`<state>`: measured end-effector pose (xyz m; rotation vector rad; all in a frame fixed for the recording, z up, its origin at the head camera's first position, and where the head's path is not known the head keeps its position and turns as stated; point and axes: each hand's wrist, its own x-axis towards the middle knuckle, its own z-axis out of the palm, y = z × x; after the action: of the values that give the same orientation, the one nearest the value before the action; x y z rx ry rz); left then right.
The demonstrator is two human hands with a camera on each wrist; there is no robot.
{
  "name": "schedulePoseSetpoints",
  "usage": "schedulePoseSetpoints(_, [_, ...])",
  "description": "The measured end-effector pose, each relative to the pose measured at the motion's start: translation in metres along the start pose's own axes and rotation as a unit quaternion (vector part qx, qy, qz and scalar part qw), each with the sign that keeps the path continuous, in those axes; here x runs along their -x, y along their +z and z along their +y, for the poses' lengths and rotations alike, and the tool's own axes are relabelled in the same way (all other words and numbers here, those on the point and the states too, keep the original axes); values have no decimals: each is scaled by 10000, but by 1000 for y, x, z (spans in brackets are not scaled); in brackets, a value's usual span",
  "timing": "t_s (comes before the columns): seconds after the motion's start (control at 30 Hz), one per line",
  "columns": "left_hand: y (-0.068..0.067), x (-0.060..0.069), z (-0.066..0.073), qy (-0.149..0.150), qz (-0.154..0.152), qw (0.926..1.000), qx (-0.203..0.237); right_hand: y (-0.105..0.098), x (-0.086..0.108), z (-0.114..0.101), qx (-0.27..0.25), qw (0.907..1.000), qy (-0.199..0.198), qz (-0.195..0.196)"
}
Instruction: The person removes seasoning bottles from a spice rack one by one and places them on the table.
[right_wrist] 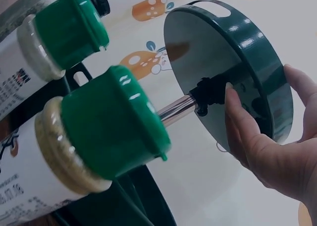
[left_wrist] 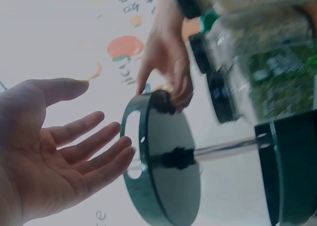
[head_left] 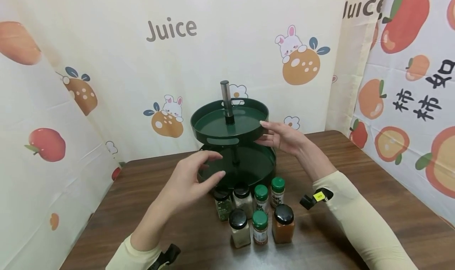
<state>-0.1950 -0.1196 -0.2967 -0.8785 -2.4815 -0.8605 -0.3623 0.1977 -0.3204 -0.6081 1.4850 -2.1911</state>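
Note:
A dark green two-tier round rack has an upper tray [head_left: 209, 122] and a wider lower tray [head_left: 254, 163], joined by a metal pole [head_left: 226, 98]. My right hand [head_left: 286, 139] holds the upper tray's right edge; the right wrist view shows its thumb [right_wrist: 297, 82] on the outer wall and its fingers beneath. My left hand [head_left: 188, 181] is apart from the rack at front left, fingers spread and curving loosely, palm bare in the left wrist view. Seasoning jars stand before the lower tray, among them a green-capped jar [head_left: 260, 227] and a black-capped jar [head_left: 283, 224] of orange-brown powder.
More jars cluster close to the rack, including a dark green herb jar [head_left: 222, 207] and a pale one [head_left: 239, 230]. The rack stands on a brown wooden table [head_left: 341, 155]. Printed fruit curtains [head_left: 241, 37] hang behind and at both sides.

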Motion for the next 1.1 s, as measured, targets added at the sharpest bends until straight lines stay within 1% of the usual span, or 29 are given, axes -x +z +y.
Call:
schedulePoseSetpoints(0.1, [-8,-6,-1,-80,85,9999,68,-1,2,1,74,9999,-40,-57])
schedulePoseSetpoints(0.3, [-22,-16,-2,-310,169,9989,299,-3,5,2,132,9999,-104,-10])
schedulePoseSetpoints(0.43, [-28,-19,-3,-324,474,9982,192,-6,7,2,204,9997,-116,8])
schedulePoseSetpoints(0.53, [-32,-20,-5,-331,639,9974,14,-8,9,1,226,9996,-132,61])
schedulePoseSetpoints(0.63, [-35,-18,-10,-428,705,9965,-106,-10,10,0,219,9995,-173,138])
schedulePoseSetpoints(0.8, [-41,-14,-18,-635,888,9940,-77,-10,9,-2,260,9992,-185,261])
schedulePoseSetpoints(0.93, [-43,-13,-23,-684,894,9936,-58,-10,8,-2,326,9985,-136,421])
schedulePoseSetpoints(1.03, [-44,-13,-27,-729,844,9936,-181,-12,7,-3,529,9964,-185,639])
schedulePoseSetpoints(1.07, [-44,-14,-30,-731,822,9937,-235,-12,8,-4,710,9943,-219,762])
schedulePoseSetpoints(1.1, [-44,-14,-33,-727,804,9937,-272,-13,10,-5,1053,9900,-279,894])
